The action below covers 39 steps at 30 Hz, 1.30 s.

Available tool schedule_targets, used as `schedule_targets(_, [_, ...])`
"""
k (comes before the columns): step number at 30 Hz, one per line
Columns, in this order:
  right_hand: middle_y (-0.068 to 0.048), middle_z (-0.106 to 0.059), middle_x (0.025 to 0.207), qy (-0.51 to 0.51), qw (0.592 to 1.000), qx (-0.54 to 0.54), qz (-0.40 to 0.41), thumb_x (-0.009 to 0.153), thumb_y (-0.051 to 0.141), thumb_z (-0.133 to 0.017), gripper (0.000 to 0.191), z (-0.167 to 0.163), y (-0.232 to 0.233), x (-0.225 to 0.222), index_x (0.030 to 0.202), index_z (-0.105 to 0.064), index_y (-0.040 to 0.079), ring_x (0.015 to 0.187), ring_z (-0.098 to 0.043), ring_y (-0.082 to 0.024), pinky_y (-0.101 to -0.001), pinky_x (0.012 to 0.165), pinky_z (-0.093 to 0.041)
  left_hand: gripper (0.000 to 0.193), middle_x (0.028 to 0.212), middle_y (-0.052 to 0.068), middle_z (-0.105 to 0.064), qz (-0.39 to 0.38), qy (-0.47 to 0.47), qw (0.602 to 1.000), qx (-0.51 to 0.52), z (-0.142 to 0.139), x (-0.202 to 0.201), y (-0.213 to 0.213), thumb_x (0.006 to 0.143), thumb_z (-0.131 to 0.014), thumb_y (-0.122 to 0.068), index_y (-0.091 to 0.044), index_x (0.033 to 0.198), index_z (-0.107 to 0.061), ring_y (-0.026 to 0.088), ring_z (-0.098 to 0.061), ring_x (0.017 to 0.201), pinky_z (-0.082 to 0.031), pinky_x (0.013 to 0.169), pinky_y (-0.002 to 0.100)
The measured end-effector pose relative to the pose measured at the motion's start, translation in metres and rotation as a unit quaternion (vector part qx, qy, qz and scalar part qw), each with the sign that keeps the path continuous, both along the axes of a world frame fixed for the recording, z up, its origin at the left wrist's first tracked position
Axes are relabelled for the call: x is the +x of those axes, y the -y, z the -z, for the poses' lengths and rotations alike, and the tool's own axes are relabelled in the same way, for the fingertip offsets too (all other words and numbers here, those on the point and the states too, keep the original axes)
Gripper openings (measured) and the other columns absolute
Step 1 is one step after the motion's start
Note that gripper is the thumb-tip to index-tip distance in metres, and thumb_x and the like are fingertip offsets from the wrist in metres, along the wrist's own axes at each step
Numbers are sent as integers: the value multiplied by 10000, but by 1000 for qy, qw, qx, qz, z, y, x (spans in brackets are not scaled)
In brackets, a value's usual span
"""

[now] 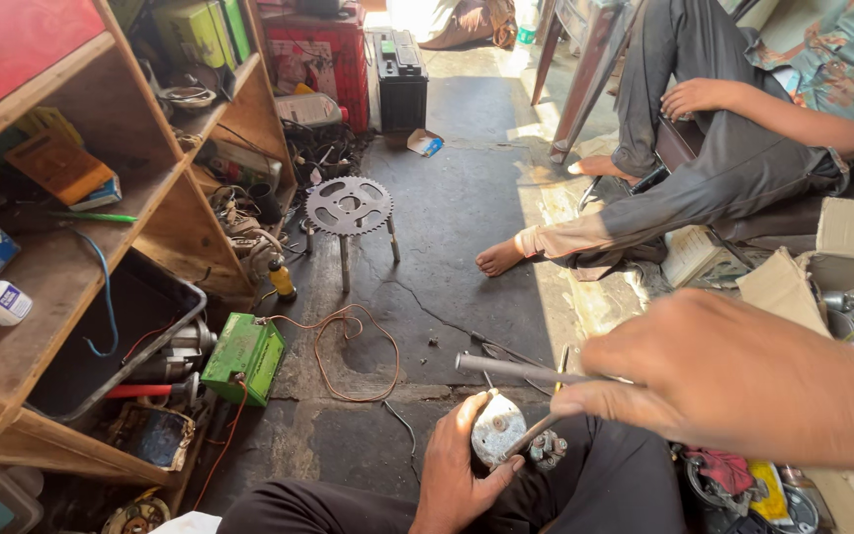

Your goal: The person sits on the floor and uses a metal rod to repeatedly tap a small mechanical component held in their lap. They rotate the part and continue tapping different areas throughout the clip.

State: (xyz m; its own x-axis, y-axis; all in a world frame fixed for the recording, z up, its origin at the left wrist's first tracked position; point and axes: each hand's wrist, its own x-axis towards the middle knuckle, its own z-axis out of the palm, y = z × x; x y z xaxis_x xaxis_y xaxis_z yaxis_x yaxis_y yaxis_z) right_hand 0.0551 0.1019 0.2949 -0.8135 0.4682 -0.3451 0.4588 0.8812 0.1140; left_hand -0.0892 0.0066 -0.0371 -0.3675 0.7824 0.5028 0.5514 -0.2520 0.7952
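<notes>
The left hand (454,473) clamped a small grey metal part (497,428); the right hand (719,376), above it, gripped a metal rod (516,368), seemingly mid-tapping; steadiness needed.

A small round metal part (497,428), pale grey and a little worn, sits low in the middle of the view, above the person's dark trouser leg and not resting on the floor. A thin grey metal rod (516,369) lies almost level just above it. A second slim tool tip (531,435) touches the part's right side at a slant.
</notes>
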Motion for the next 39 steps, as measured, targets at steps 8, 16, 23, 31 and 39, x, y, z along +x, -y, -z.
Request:
schedule_targets(8, [-164,-599,1366,-86,785,244,-562,766,288,-599,546,-9,-36,19,1214,-631,-23,969,-678,-310,-437,746,-518,823,1344,181,-638,-6,-8,1000,29,1,1,2,778,-858,-373,-56,1441,-487,387,-603,1224,-462,1023,471])
schedule_targets(16, [-108,-671,969,117,910,118,-380,1121,368,-557,356,-6,-31,9,1163,-644,25,854,-659,-313,-494,701,-484,818,1332,182,-644,-3,-5,1000,19,1,1,0,771,-855,-385,-60,1431,-498,374,-612,1213,-472,1017,468])
schedule_targets(23, [-81,-712,910,-105,989,-23,-101,906,418,-606,427,29,-35,15,1239,-670,159,748,-740,-242,-369,651,-538,819,1341,194,-639,4,-3,1000,25,3,0,-1,779,-854,-362,-52,1449,-499,392,-596,1254,-462,1040,475])
schedule_targets(31, [-145,-524,1498,-157,785,252,-543,788,249,-569,646,-6,-35,11,1409,-534,74,973,-663,-314,-415,750,-491,909,1272,215,-636,-5,-7,999,37,3,0,-2,721,-917,-350,-27,1439,-462,397,-604,1181,-470,987,479])
schedule_targets(39, [-113,-637,1198,131,908,271,-290,937,450,-595,489,-6,-13,3,1242,-609,67,836,-664,-242,-385,802,-542,982,1207,206,-646,-13,1,999,-43,4,1,-3,647,-932,-288,-37,1460,-441,401,-602,1139,-477,951,474])
